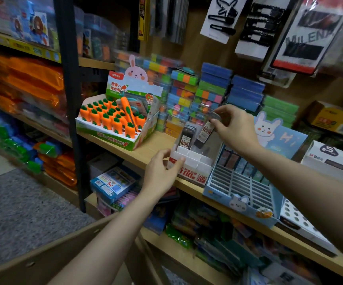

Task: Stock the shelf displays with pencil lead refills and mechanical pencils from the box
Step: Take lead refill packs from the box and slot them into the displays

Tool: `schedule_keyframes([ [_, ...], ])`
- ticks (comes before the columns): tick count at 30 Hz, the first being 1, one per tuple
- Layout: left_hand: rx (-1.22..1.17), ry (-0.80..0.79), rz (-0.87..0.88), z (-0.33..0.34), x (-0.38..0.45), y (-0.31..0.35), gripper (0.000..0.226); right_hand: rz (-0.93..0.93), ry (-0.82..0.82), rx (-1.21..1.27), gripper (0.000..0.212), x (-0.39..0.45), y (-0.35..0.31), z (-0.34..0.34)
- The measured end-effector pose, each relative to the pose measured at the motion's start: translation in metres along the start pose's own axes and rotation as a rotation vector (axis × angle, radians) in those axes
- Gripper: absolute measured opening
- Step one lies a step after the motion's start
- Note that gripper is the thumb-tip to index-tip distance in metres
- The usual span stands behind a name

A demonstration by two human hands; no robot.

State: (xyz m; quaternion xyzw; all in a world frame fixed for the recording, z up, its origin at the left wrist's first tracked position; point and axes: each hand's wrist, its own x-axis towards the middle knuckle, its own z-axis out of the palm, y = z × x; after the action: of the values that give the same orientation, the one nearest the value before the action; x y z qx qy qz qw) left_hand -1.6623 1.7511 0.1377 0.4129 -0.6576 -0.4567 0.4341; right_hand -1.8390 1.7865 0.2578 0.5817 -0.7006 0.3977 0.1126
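Above a cardboard box [43,258], the left hand [162,171] grips the white display tray [193,161]; the right hand [236,128] pinches a lead refill case [204,133], tilted over it.

Refill display [191,171] front reads "100" and "HB 0.7". Refill case [185,138] label: "0.7", "100". Carrot box [113,138] header shows "M&G". Blue bunny display [285,138] says "Hi". Hanging pack [308,38]: "MILENA".
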Motion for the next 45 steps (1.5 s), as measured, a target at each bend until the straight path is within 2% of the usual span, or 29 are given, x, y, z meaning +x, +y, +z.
schedule_keyframes([
  [4, 0.016, 0.0, 0.008, 0.001, 0.002, -0.001, 0.042, -0.013, -0.036, -0.042, 0.02, 0.003, 0.004, 0.01],
  [11, -0.062, 0.0, -0.035, 0.006, 0.008, 0.002, 0.047, -0.054, -0.073, -0.134, 0.025, 0.01, 0.008, 0.009],
  [16, -0.063, 0.016, -0.074, 0.007, 0.012, 0.003, 0.039, -0.071, -0.14, -0.186, 0.029, 0.001, 0.014, 0.02],
  [24, -0.058, -0.026, -0.074, 0.001, 0.011, 0.004, 0.035, -0.191, -0.133, -0.335, 0.016, -0.004, 0.013, 0.026],
  [30, -0.069, -0.028, -0.065, 0.002, 0.012, 0.003, 0.036, -0.202, -0.106, -0.289, 0.019, -0.007, 0.011, 0.027],
  [34, -0.069, -0.028, -0.073, 0.003, 0.012, 0.002, 0.038, -0.191, -0.162, -0.29, 0.022, -0.007, 0.01, 0.024],
  [37, -0.071, -0.044, -0.017, 0.002, 0.01, -0.002, 0.04, -0.185, -0.143, -0.27, 0.024, -0.011, 0.004, 0.018],
  [41, -0.063, -0.005, 0.123, -0.008, -0.003, -0.008, 0.033, -0.234, -0.063, -0.072, 0.018, -0.038, -0.013, 0.007],
  [45, 0.104, -0.006, 0.317, -0.034, -0.034, -0.019, 0.018, -0.388, -0.177, 0.108, 0.013, -0.096, -0.036, 0.007],
])
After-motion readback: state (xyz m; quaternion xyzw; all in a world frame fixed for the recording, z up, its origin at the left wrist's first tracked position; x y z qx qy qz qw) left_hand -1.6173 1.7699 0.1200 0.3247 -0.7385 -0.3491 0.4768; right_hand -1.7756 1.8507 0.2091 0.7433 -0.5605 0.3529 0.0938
